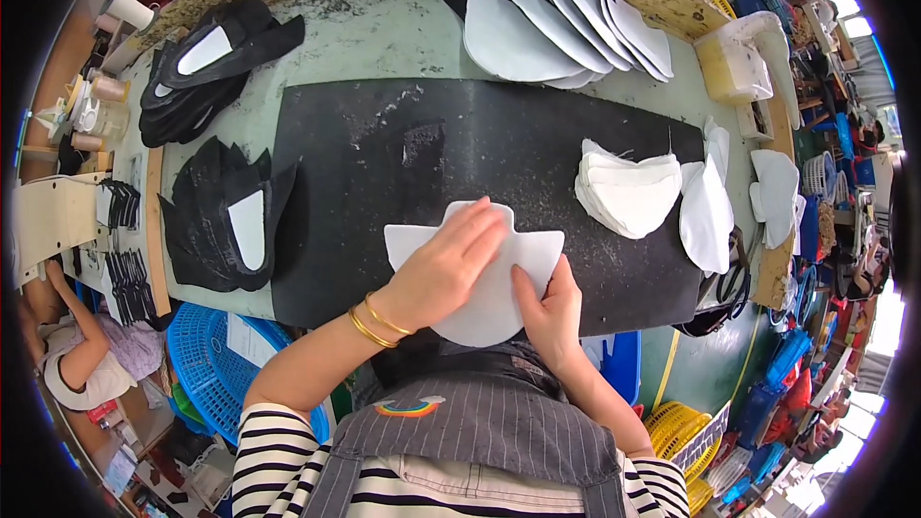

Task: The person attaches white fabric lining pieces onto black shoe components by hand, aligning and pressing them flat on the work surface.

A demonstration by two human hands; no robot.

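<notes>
A white cut sheet piece (484,312), with a rounded bottom, a tab at the top and side wings, lies at the near edge of a black mat (365,173). Across its upper part my left hand (446,269) rests flat, fingers stretched out together. My right hand (552,312) pinches its right edge, thumb on top and fingers mostly hidden beneath. Right of it sits a pile of white fabric pieces (628,192), with more white pieces (707,216) beside that. Black pieces with a white patch (211,230) are stacked on the left.
Another black pile (201,86) sits at the far left, and fanned black-and-white pieces (523,34) at the far right. A plastic container (734,67) stands on the right edge. Below the table are a blue basket (203,364) and yellow baskets (672,432). Another person (86,360) is at left.
</notes>
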